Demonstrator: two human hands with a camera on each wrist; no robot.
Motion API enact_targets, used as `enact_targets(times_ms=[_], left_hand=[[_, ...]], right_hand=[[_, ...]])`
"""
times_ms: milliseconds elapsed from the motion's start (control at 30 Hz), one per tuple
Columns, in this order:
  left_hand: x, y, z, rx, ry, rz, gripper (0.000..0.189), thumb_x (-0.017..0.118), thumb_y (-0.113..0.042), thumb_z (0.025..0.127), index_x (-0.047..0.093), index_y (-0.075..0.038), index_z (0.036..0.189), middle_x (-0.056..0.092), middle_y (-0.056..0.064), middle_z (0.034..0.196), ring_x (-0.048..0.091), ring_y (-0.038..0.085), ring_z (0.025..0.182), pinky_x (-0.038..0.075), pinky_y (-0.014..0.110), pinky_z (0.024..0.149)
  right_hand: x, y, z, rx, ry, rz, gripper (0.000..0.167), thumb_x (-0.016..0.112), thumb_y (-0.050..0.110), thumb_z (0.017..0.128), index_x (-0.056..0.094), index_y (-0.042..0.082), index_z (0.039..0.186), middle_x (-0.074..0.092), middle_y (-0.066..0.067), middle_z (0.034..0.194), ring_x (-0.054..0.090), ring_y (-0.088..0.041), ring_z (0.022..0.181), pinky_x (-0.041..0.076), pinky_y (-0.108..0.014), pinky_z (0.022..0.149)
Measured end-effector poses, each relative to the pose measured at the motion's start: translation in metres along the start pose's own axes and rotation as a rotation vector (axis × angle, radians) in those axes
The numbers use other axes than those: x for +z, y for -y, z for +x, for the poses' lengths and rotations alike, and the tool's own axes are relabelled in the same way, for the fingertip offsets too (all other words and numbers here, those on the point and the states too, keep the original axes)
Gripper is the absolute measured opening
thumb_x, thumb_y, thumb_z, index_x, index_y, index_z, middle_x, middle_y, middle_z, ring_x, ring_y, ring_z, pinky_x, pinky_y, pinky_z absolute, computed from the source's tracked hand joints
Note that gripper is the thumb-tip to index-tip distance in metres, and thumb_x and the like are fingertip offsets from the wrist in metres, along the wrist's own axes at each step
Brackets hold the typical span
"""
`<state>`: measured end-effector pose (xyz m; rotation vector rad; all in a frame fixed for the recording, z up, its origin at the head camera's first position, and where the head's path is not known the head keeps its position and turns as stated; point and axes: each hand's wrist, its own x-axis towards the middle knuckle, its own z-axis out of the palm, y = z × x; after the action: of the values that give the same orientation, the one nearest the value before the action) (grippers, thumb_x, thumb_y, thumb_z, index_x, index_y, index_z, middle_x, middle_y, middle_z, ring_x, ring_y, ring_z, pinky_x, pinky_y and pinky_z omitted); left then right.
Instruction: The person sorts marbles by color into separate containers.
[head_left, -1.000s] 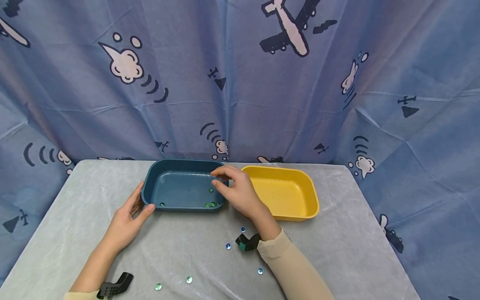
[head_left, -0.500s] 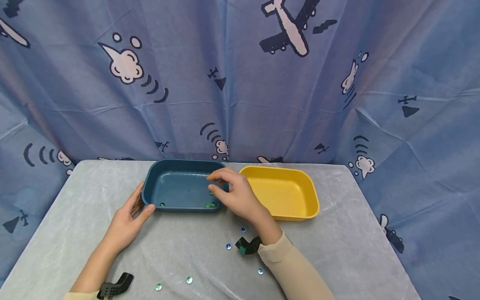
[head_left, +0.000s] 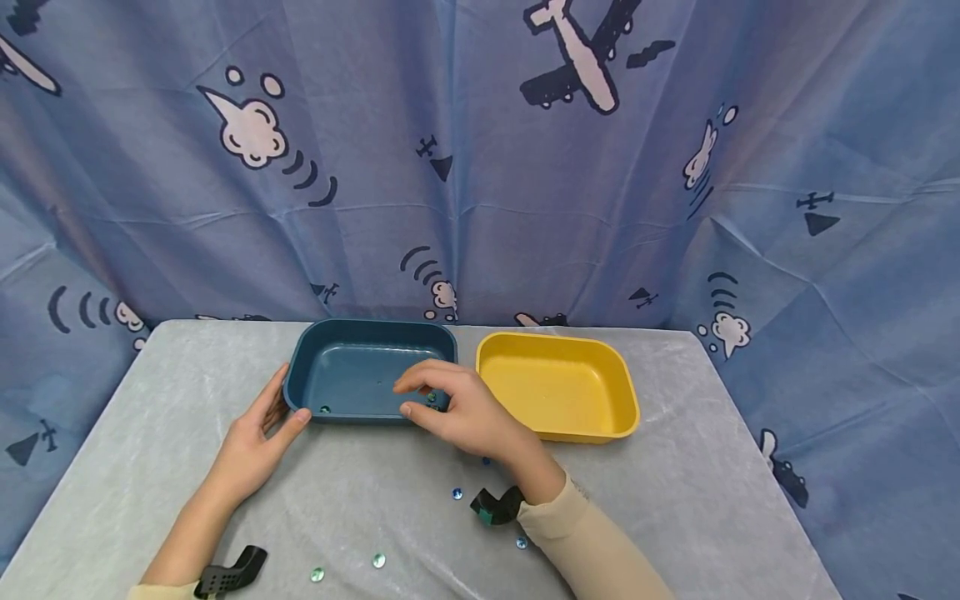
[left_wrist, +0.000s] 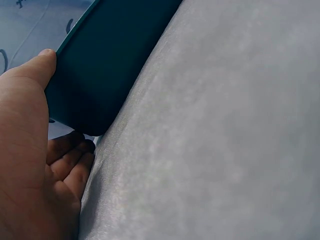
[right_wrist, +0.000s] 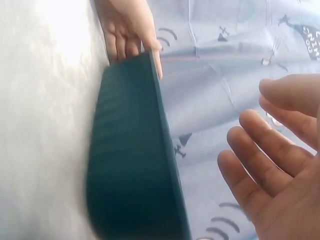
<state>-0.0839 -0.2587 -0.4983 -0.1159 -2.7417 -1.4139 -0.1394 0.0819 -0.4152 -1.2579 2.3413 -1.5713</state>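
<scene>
My left hand [head_left: 251,450] holds the near left corner of a dark blue tray [head_left: 408,329], thumb at the front rim and fingers along the end wall. In the left wrist view, that thumb [left_wrist: 42,67] lies against the tray's rim. Over the tray's right half hovers my right hand [head_left: 465,408], its fingers loosely bent and spread apart with nothing between them. The right wrist view shows the same fingers [right_wrist: 260,165] above the tray rim. Small green gems lie inside the tray, one gem [head_left: 325,409] at the near left; others are partly hidden by the right hand.
A yellow tray [head_left: 555,337] stands just right of the blue one. On the grey cloth [head_left: 697,467] in front lie two pale green gems [head_left: 378,561] and a few blue gems [head_left: 457,493]. A patterned curtain [head_left: 375,167] hangs behind the table.
My right hand has moved left and toward me over the blue tray, uncovering its far right corner. The left hand has stayed in place on the tray.
</scene>
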Motion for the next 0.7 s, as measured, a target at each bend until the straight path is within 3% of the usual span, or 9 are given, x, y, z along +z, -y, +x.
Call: enact_targets(times_ms=[233,700], left_hand=[[0.000,0.000,-0.001,0.001,-0.003,-0.005,0.084,0.068,-0.035,0.111,0.018,-0.025,0.178,0.039,0.028,0.169,0.050,0.052,0.146,0.044,0.063,0.112],[0.002,0.000,-0.001,0.000,0.002,-0.022,0.085,0.068,-0.034,0.111,0.017,-0.024,0.178,0.037,0.028,0.170,0.048,0.053,0.148,0.044,0.066,0.113]], right_hand=[[0.014,0.016,0.001,-0.051,0.077,-0.050,0.018,0.079,0.013,0.103,0.079,0.013,0.121,0.073,0.005,0.126,0.066,-0.008,0.119,0.057,-0.028,0.100],[0.047,0.022,-0.002,-0.152,0.275,-0.044,0.017,0.079,0.012,0.103,0.078,0.011,0.120,0.074,0.001,0.126,0.064,-0.002,0.123,0.050,-0.019,0.108]])
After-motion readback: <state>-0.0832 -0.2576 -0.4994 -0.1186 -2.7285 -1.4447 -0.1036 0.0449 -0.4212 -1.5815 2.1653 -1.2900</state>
